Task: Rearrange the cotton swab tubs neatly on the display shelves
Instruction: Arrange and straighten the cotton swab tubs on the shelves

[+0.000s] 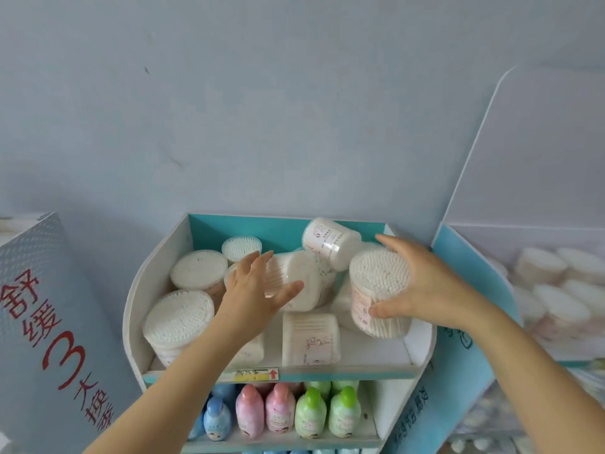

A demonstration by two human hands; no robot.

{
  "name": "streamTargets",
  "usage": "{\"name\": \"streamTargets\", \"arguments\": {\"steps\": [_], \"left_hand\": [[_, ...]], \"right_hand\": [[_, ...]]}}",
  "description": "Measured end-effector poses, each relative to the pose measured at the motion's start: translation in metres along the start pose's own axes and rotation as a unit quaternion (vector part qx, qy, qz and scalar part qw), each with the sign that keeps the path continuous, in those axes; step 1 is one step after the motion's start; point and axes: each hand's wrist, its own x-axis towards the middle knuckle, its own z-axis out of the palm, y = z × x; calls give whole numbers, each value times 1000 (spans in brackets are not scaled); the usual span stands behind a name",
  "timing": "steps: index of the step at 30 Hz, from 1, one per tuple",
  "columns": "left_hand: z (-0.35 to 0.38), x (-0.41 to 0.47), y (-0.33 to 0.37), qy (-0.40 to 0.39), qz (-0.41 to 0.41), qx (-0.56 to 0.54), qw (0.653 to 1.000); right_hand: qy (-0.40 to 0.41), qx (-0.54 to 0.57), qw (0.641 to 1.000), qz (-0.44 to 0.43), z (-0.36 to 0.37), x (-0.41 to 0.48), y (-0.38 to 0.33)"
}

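Observation:
Several clear round tubs of white cotton swabs crowd the top shelf [376,353] of a white and teal display stand. Three stand upright along the left, the nearest one [178,317] at the front. One tub [310,342] lies on its side at the front middle, and another [329,240] lies tilted at the back. My right hand [425,286] grips an upright tub [378,290] at the shelf's right. My left hand [258,290] reaches, fingers spread, around a tub on its side [299,276] in the middle; whether it grips is unclear.
The lower shelf holds rows of small bottles: blue [216,421], pink [278,409] and green [343,411]. A grey sign with red characters [49,322] leans at the left. A second teal stand [556,290] with more swab tubs stands at the right. A plain wall rises behind.

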Motion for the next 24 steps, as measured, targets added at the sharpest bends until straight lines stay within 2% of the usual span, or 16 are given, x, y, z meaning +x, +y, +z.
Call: {"name": "streamTargets", "arguments": {"steps": [2,6,9,14,19,24], "left_hand": [[1,-5,0,37,41,72,996],[1,-19,4,159,247,121,948],[7,-26,8,146,345,120,920],[18,-29,13,84,388,166,903],[18,-26,19,80,397,178,897],[15,-21,22,90,398,179,895]], "right_hand": [[17,-44,999,27,8,-14,-1],[49,-71,994,70,25,-37,0],[71,-54,992,89,34,-48,3],[99,-43,988,110,41,-60,3],[70,-69,992,74,66,-55,2],[61,-34,993,91,79,-41,7]]}}
